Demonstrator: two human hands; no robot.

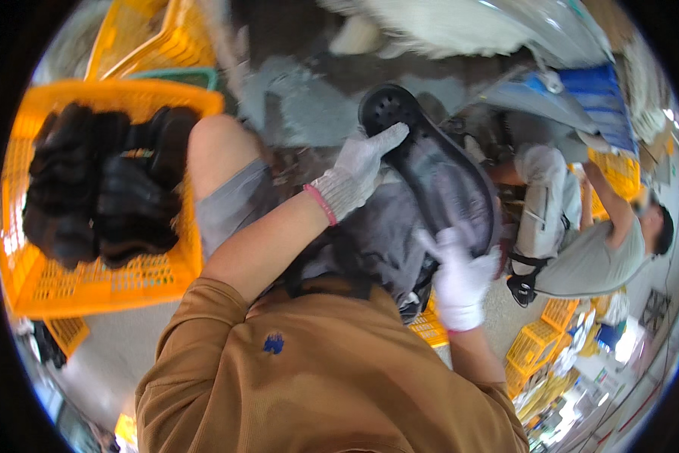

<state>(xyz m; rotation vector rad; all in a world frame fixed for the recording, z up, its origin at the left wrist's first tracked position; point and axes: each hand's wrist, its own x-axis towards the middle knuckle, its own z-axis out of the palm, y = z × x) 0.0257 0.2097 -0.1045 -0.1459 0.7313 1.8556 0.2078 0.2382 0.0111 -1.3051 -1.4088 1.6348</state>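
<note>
A black shoe sole [430, 166] with a raised rim and small round holes at its upper end lies slantwise in front of me, over my lap. My left hand [362, 166], in a white knitted glove, is closed on the holed end, its thumb across the top. At the wide lower end is my right hand [464, 279], also gloved in white and somewhat blurred. Its thumb and fingers are at the sole's lower edge and inner face, closed on it as far as the blur shows. The sole hides some fingertips.
To my left a yellow crate [105, 298] holds several black soles [135, 196]. Another yellow crate [158, 45] stands behind it. A seated person [596, 257] is at the right, near stacked yellow crates [536, 347]. White fibrous material [445, 26] lies at the top.
</note>
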